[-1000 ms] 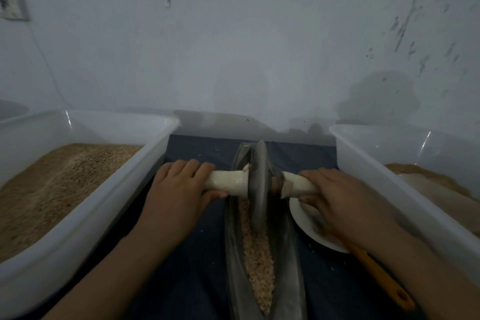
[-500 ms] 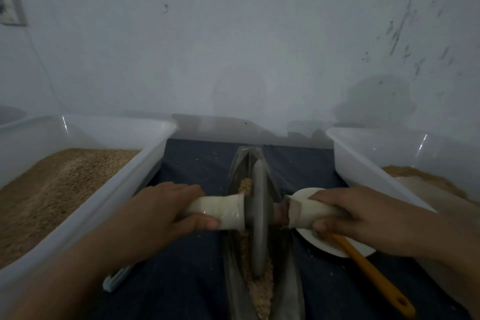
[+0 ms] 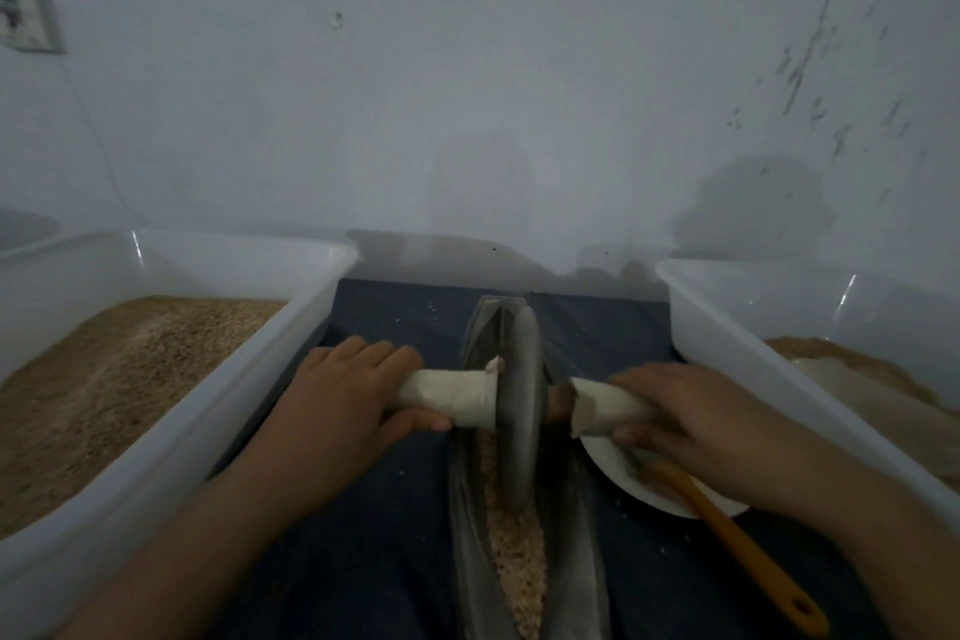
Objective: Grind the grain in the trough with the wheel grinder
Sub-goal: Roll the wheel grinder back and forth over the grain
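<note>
1. While both hands grip the axle, the wheel grinder (image 3: 519,400) stands upright on its edge inside the trough (image 3: 470,535), in the trough's far half
2. Left of the wheel grinder, the left hand (image 3: 343,405) is curled shut around the pale wrapped handle (image 3: 447,398), fingers over the top and thumb underneath, the fist just beside the disc
3. Right of the wheel grinder, the right hand (image 3: 675,416) is closed the same way around the other wrapped handle (image 3: 602,405), whose torn wrapping ends short of the disc and leaves a dark stub of axle bare
4. Grain (image 3: 519,566) lies along the trough's groove on the near side of the wheel grinder, pale and coarse, reaching down to the lower edge of the view
5. Just right of the wheel grinder, a white plate (image 3: 613,468) sits on the dark blue cloth (image 3: 379,509), partly under the right hand; an orange-handled tool (image 3: 737,541) rests on it, handle pointing toward the near right
6. Well to the left of the wheel grinder stands a white plastic tub (image 3: 218,411) filled with brown grain; a second white tub (image 3: 727,348) stands to the right, holding a smaller brown heap
7. Beyond the wheel grinder rises a pale, marked wall (image 3: 467,94)
</note>
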A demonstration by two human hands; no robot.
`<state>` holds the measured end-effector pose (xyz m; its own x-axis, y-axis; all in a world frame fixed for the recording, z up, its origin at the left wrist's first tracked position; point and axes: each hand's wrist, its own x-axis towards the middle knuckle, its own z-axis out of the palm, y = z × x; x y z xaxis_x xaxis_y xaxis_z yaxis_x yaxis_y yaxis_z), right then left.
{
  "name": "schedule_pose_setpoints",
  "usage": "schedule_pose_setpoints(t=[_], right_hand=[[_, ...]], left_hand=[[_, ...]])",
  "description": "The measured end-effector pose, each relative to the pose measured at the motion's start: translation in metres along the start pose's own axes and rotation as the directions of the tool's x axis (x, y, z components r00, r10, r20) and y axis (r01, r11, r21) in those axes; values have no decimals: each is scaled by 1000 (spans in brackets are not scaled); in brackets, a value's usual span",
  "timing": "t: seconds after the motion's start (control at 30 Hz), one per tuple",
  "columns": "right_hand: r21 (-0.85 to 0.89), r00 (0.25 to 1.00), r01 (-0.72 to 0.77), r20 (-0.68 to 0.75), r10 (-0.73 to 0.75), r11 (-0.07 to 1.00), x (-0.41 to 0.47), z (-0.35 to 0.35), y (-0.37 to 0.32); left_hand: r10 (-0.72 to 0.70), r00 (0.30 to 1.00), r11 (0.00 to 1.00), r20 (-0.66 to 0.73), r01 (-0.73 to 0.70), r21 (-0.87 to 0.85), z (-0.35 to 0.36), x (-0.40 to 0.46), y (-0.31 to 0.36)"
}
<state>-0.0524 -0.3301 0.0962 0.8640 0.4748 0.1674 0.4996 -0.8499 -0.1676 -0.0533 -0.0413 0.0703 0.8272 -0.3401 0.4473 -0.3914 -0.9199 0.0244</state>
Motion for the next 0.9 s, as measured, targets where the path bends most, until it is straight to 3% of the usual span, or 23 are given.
schedule_pose_setpoints(t=[0.13,0.3,0.37,0.47,0.6,0.7,0.9], right_hand=[[148,978,5,205,-36,989,-15,-19,2],[181,993,2,118,-23,983,-11,-15,-4],[120,999,-25,38,21,992,-5,-7,-5],[3,992,-69,-108,69,998,4,6,-5],[-177,966,-110,-252,63,978,14,19,-5],[-143,985,-78,-164,54,987,11,14,-3],[183,983,-2,180,-31,983,-13,-18,2]], left_hand=[[94,988,990,119,-80,-118,-17,-14,-5],[25,974,985,224,15,-173,-18,-14,-2],[-7,984,993,180,28,-112,-12,-7,1],[-78,997,995,7,78,65,3,2,8],[-93,985,992,-147,105,69,15,7,16],[-65,993,996,-104,70,53,11,5,12],[67,987,991,147,-49,-127,-19,-12,-2]])
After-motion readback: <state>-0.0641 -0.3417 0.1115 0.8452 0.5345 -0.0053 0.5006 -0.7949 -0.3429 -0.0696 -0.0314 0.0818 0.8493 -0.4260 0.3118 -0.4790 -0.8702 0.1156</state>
